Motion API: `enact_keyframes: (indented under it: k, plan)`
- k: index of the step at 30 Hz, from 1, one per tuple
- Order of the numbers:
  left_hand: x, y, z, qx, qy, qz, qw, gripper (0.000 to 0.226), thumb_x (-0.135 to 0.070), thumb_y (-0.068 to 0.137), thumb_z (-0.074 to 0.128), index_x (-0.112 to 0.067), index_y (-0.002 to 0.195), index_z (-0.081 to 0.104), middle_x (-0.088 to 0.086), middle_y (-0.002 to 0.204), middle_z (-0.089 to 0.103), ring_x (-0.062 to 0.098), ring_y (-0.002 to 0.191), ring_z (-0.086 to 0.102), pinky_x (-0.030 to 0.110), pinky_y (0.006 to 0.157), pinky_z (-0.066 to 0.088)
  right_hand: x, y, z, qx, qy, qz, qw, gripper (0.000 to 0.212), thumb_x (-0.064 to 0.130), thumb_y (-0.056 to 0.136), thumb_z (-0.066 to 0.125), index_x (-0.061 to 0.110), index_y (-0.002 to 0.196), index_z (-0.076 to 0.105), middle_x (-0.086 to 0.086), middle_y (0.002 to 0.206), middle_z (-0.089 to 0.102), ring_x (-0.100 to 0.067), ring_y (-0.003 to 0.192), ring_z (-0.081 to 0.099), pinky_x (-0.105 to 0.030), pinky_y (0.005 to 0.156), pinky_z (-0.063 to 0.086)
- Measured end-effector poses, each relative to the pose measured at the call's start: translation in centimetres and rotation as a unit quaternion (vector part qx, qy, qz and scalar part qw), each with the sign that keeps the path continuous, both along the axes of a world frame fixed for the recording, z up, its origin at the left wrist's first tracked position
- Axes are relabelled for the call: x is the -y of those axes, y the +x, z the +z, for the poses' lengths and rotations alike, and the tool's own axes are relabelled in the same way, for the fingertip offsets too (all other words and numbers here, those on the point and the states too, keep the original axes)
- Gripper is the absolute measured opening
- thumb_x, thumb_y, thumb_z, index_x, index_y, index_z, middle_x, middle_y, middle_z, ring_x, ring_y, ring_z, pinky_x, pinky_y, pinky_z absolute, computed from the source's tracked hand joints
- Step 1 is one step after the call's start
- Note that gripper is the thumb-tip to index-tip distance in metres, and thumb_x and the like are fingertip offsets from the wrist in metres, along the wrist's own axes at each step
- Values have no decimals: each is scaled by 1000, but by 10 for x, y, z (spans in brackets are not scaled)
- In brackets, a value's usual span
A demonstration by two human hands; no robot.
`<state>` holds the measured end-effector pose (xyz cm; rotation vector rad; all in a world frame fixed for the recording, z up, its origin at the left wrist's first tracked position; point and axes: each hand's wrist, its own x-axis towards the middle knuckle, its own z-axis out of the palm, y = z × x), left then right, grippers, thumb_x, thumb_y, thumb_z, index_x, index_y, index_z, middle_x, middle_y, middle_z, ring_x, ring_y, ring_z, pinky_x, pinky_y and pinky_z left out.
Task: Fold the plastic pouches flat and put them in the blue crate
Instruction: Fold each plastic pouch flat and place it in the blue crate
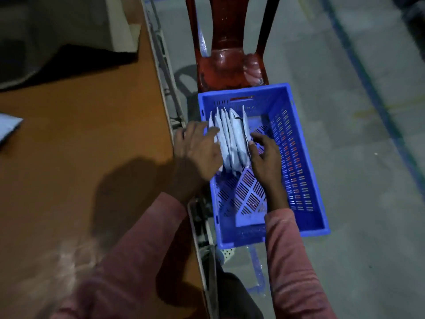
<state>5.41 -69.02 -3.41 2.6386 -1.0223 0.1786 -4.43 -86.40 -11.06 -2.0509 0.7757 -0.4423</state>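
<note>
So the blue crate (pixel 297 162) is parked on the floor (pixel 368 111), off the bench (pixel 80 139) at roughly its 3 o'clock, with a red plastic chair (pixel 230 56) right behind it at the crate's 12 o'clock.

The folded pouches (pixel 232 137) are already inside. It's a little row of pale flat ones standing on edge, tucked up toward the crate's 11 o'clock corner. They lean a bit, fanned out at the top.

The person has both hands in there, sandwiching the row. The left hand (pixel 197 148) is flat with its fingers together, pressing on the stack from the 9 o'clock side. The right hand (pixel 264 155) is at the 3 o'clock side with its fingers loosely straight and a bit spread, and its thumb is touching the outermost pouch. Neither hand looks like it's pinching anything, they're just pushing the stack together.

Below the pouches, toward the crate's 6 o'clock, a slotted blue panel (pixel 249 199) lies at a slant inside.

On the bench there's a dark mat (pixel 57 63) up at 11 o'clock and a pale flat thing (pixel 9 127) poking in from the 9 o'clock edge. It might be another pouch, but I can't really tell. Both sleeves (pixel 289 261) are pinkish red.
</note>
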Motion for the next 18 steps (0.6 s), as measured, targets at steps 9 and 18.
enact_keyframes:
  k: [9, 18]
  plan:
    - [-184, -38, 56, -32, -163, 155, 974, 35, -25, 93, 59, -18, 127, 65, 6, 116, 66, 30, 108, 57, 48, 89, 49, -152, -11, 112, 90, -92, 155, 980, 20, 28, 101, 58, 22, 118, 67, 5, 111, 66, -16, 107, 58, -40, 92, 49]
    - [-388, -60, 50, -13, -211, 242, 947, 36, -24, 92, 60, -16, 126, 68, 6, 116, 68, 24, 108, 58, 39, 90, 50, -337, 10, 132, 86, -88, 290, 949, 24, 34, 104, 51, 25, 120, 68, 8, 113, 57, -15, 111, 56, -41, 88, 52]
